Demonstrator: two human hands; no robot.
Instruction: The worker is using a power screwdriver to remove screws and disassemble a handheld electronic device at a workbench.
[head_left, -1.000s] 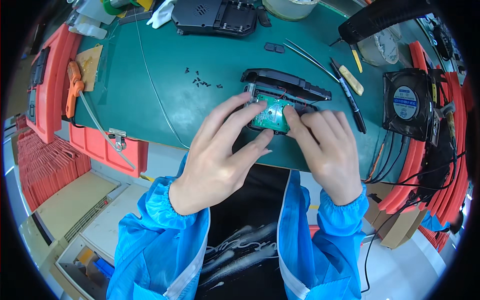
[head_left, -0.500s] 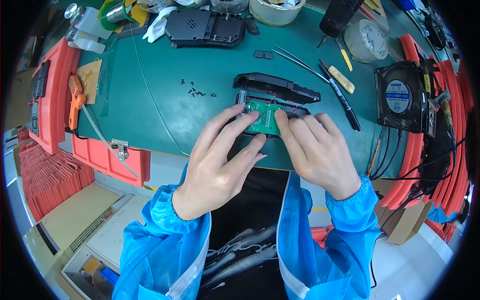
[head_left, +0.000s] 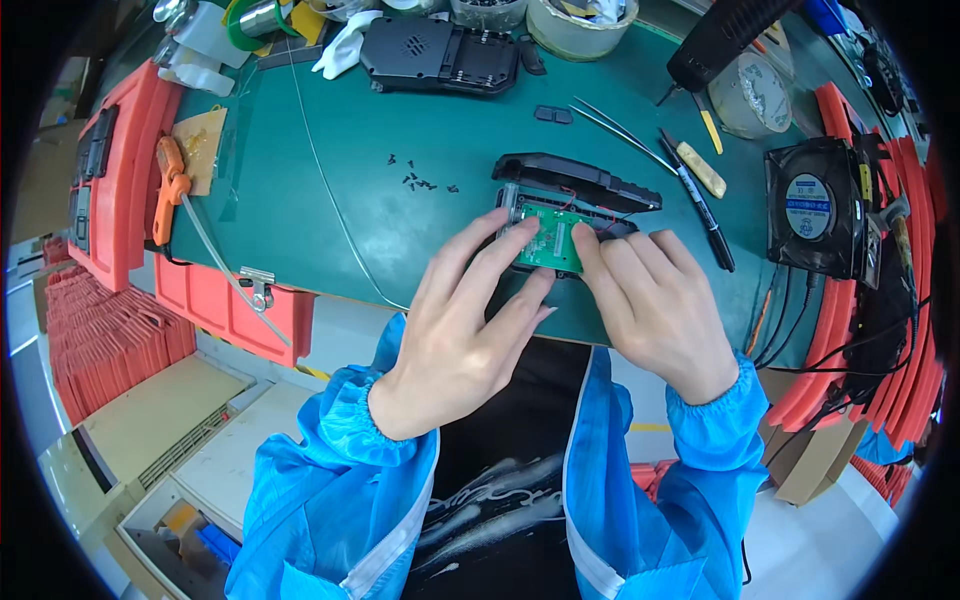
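Note:
A green circuit board (head_left: 552, 240) sits in an open black plastic housing half (head_left: 508, 208). My left hand (head_left: 460, 320) grips it, fingertips at the board's left end and thumb at its near edge. My right hand (head_left: 665, 310) has its fingers curled over the right end, a fingertip pressed on the board's right edge. Just beyond lies the other black housing half (head_left: 575, 180), on its side, with thin red wires running between the two. What the right fingers cover is hidden.
Several small black screws (head_left: 415, 180) lie to the left. Beyond are tweezers (head_left: 620, 130), a marker (head_left: 705, 215) and a larger black casing (head_left: 440, 55). An electric screwdriver (head_left: 725, 45) hangs at the upper right. A fan (head_left: 810, 210) stands right, an orange glue gun (head_left: 170, 190) left.
The whole view has shifted slightly, so the bench appears further right. Both hands keep their places on the board. The electric screwdriver appears more slanted.

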